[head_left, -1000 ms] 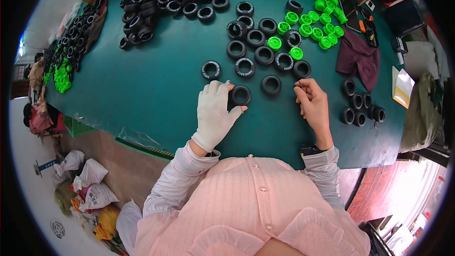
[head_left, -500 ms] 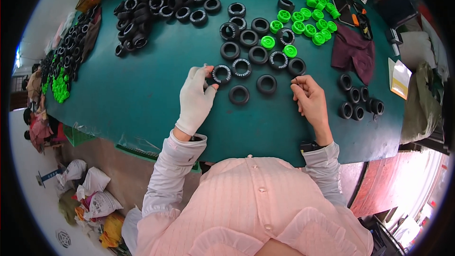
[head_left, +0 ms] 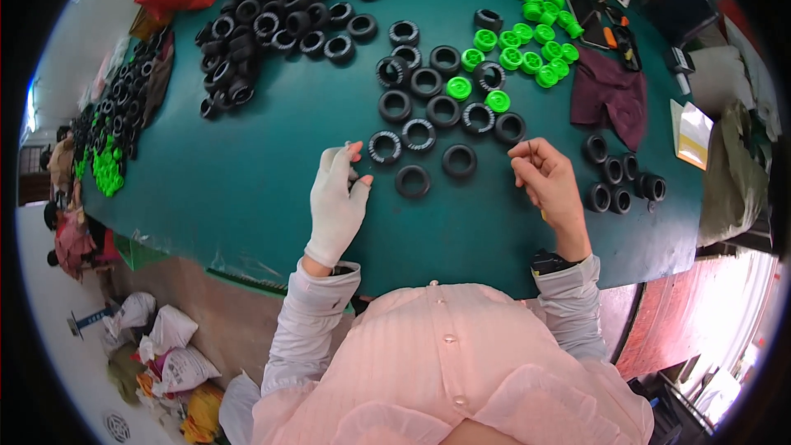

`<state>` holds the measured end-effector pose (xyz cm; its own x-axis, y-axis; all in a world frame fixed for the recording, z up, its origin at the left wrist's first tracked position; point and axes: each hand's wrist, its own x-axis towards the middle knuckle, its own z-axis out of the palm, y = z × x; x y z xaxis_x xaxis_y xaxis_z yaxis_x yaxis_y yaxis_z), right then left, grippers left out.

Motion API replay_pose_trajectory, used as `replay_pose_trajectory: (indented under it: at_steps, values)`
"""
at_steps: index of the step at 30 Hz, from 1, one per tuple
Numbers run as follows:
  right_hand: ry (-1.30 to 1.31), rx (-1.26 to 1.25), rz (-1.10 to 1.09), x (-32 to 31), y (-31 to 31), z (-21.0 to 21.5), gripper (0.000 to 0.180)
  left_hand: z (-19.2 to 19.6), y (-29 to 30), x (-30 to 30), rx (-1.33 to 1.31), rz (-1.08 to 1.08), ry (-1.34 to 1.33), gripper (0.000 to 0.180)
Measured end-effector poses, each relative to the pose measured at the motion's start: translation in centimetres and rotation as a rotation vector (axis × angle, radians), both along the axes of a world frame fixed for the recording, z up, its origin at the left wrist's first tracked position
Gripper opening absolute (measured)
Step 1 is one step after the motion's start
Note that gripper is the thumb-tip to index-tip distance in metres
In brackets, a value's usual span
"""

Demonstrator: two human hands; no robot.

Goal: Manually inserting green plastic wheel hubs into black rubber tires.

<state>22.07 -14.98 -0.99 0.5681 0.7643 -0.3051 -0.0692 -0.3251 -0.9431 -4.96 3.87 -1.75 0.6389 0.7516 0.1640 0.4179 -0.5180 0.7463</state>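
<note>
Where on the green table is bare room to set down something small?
The green table has a wide bare patch between the black tire pile and the gloved left hand; another lies between that and the right hand, on the near side of the loose tires. Crowded: the far middle, with tires and green wheels.

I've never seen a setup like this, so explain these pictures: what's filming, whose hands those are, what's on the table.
There is no machine here, just a person working with two hands. The view comes from a wide fisheye camera on their head, looking down, so straight edges bend.

On the green tabletop lie many black toy tires, bright green wheel rims and a maroon cloth.

The left hand wears a pale glove with bare fingertips, its thumb and fingers apart. The bare right hand is pinched shut near a tire. Whether either holds something small, I can't tell.
</note>
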Motion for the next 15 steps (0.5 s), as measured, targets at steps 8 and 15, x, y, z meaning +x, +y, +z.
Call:
replay_pose_trajectory:
  at_steps: [8,15]
  values:
    - [-0.537,0.743,0.026,5.4,0.2,19.4,0.019,0.4,0.5,0.5,0.075,-0.018,0.098,0.048]
    - [-0.584,0.79,-0.061,6.1,-1.8,22.8,0.02,0.2,0.6,0.4,0.076,-0.026,0.069,0.046]
